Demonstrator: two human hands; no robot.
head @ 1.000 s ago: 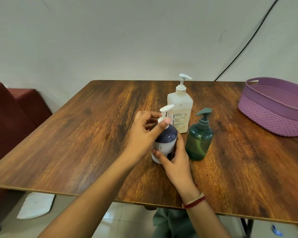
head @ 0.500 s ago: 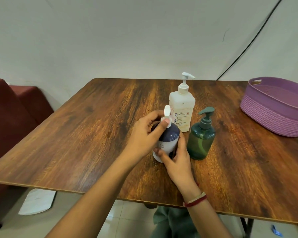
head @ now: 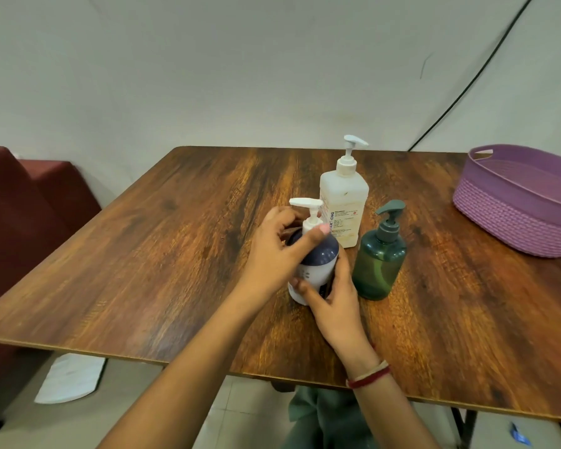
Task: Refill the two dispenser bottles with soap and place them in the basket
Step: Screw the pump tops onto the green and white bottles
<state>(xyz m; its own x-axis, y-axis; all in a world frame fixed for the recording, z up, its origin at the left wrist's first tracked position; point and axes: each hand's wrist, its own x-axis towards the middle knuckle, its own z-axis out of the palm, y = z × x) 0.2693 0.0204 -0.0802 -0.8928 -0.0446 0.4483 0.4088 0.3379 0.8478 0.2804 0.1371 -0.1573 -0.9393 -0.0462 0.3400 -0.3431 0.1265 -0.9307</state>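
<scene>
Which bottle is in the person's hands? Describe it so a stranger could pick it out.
On the wooden table, left of the purple basket, stand three pump bottles. The held bottle is nearest the person: navy top, white base, unlike the all-white bottle and green bottle.

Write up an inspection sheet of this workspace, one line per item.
Surface: wooden table, dark streaked grain.
Job's things: dark dispenser bottle and green dispenser bottle upright, pumps on; white soap bottle behind them; purple basket far right, no bottle seen in it.
Clutter: white sheet on the floor, left.
Hands: left hand grips the dark bottle's pump neck; right hand holds its body.
Cables: black cable down the wall.
Surroundings: red sofa at left.
</scene>
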